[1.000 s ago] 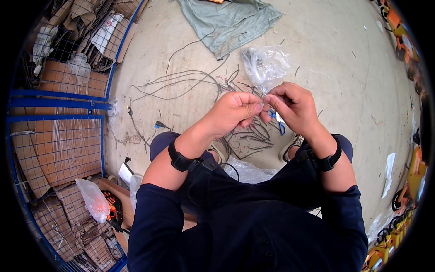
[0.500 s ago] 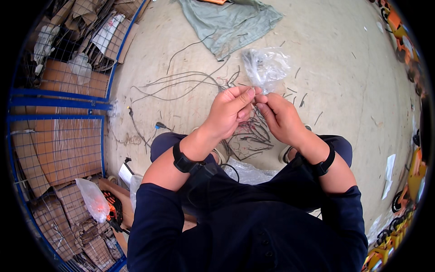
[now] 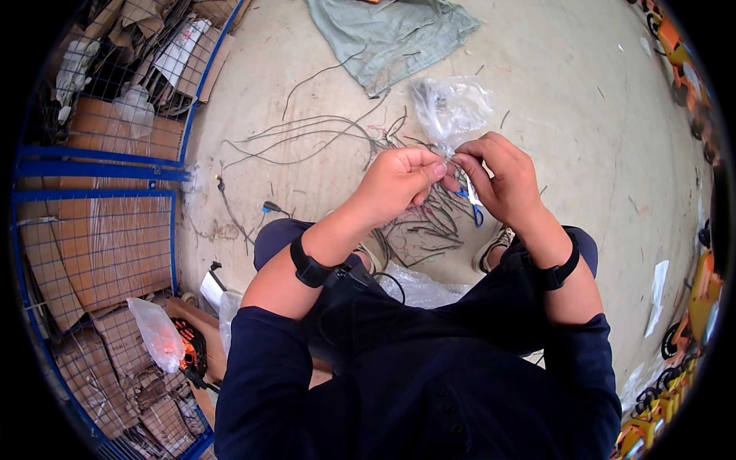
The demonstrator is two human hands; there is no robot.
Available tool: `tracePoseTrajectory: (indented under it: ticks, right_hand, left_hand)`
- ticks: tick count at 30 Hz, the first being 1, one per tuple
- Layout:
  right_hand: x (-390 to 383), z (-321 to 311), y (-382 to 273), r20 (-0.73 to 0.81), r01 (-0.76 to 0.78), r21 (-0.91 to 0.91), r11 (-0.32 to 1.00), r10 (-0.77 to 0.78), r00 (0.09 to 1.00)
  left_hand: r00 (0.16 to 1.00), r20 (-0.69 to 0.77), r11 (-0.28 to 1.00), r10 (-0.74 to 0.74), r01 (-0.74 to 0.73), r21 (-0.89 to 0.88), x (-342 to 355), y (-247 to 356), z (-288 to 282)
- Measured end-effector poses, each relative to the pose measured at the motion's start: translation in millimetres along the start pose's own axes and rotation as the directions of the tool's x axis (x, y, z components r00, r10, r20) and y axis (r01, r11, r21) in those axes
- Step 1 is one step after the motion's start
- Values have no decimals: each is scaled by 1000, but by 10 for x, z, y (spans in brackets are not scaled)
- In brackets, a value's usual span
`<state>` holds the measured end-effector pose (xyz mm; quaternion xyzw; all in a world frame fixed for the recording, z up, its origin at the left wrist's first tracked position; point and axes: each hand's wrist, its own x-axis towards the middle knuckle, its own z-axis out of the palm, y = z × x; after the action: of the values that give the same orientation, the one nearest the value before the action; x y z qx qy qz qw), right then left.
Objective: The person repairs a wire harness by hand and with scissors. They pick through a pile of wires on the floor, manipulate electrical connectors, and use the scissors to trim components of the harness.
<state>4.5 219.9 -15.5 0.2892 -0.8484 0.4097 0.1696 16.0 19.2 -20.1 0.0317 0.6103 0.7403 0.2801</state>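
My left hand (image 3: pixel 408 184) is closed, thumb and forefinger pinched together. Opposite it, with fingertips almost touching, my right hand (image 3: pixel 506 178) also pinches. Whatever lies between the fingertips is too small to make out. Just beyond them a clear plastic bag (image 3: pixel 452 107) rests on the floor. Under my right hand shows a blue looped handle (image 3: pixel 479 217) beside a white strip (image 3: pixel 473 193); whether that hand holds them I cannot tell. Below both hands, between my feet, spreads a pile of short dark cable pieces (image 3: pixel 437 222) with thin red strands.
Longer grey cables (image 3: pixel 307 138) trail leftward over the floor. A grey-green cloth sack (image 3: pixel 391 38) lies at the far side. Blue mesh cages (image 3: pixel 100 161) of cardboard stand left, near a cable with a blue connector (image 3: pixel 270 208). Yellow and orange machines (image 3: pixel 701 291) line the right.
My right hand has turned and shifted slightly right and up, uncovering the blue handle and white strip. My left hand has moved slightly right and remains pinched.
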Motion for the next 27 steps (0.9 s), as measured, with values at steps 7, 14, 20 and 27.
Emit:
tracePoseTrajectory:
  ticks: [7, 14, 20, 27]
  right_hand:
    - [-9, -16, -9, 25, -150, 138, 979, 148, 989]
    - [4, -29, -19, 40, -255, 166, 953, 252, 967]
    - [-33, 12, -12, 86, -297, 230, 927, 285, 955]
    - [-71, 37, 2, 213, -255, 214, 943, 210, 954]
  left_hand:
    - [987, 153, 993, -48, 64, -101, -23, 28, -22]
    - [974, 227, 954, 19, 50, -297, -5, -35, -79]
    - [975, 223, 962, -5, 65, -264, -20, 9, -55]
    - [984, 174, 948, 31, 26, -318, -29, -2, -57]
